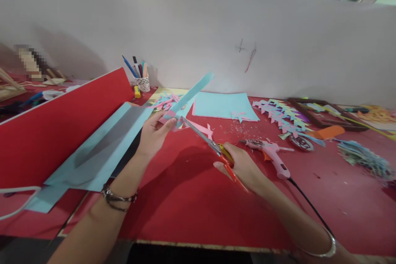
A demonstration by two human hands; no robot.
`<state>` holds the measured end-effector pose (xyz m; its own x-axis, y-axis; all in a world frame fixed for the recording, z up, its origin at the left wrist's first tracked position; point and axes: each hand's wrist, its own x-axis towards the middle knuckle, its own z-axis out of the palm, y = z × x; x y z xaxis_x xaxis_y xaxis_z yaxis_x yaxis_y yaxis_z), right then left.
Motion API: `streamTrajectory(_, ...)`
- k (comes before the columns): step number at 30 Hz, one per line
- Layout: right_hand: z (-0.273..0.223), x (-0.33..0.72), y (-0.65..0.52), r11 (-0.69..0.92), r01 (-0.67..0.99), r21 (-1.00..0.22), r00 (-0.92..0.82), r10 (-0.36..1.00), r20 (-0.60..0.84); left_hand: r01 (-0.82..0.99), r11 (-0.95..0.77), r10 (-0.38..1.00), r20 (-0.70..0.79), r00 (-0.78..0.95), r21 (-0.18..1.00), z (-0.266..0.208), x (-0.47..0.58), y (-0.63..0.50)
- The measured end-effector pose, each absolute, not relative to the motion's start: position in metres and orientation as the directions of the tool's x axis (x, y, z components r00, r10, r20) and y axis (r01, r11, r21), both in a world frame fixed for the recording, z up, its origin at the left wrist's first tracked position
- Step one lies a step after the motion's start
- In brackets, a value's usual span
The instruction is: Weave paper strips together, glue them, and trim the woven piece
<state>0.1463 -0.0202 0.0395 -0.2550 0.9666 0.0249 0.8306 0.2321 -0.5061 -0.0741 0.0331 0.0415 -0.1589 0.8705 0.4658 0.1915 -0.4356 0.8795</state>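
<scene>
Between the thumb and fingers of my left hand (156,132) is a light blue paper strip (194,90), slanting up to the right, with pink paper by the fingertips. My right hand (241,165) grips a pair of scissors (207,139) with orange and yellow handles. The scissor blades point up and left, their tips at the paper near my left thumb. Whether the blades touch the paper I cannot tell. Behind the hands lies a heap of pink and blue paper cuttings (168,101).
A pink glue gun (269,150) with a black cord lies to the right. Blue paper sheets (224,105) are at the back, near fringed paper strips (281,115). A red board (71,128) leans at left beside long blue paper (102,148). A pen cup (143,83) stands by the wall.
</scene>
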Motion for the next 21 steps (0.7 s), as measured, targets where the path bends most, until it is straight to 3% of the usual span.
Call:
streamTrajectory(14, 0.0359, 0.1478, -0.0178, 0.243, 0.831, -0.500, -0.230, 0.969, 0.088, 0.328, -0.401, 0.874, 0.464, -0.143, 0.855, 0.0384, -0.0719, 0.0319)
streamTrajectory(21, 0.0327, 0.1482, -0.0163, 0.244, 0.821, -0.516, -0.240, 0.968, 0.077, 0.286, -0.390, 0.884, 0.443, -0.149, 0.875, 0.0375, -0.0681, 0.0322)
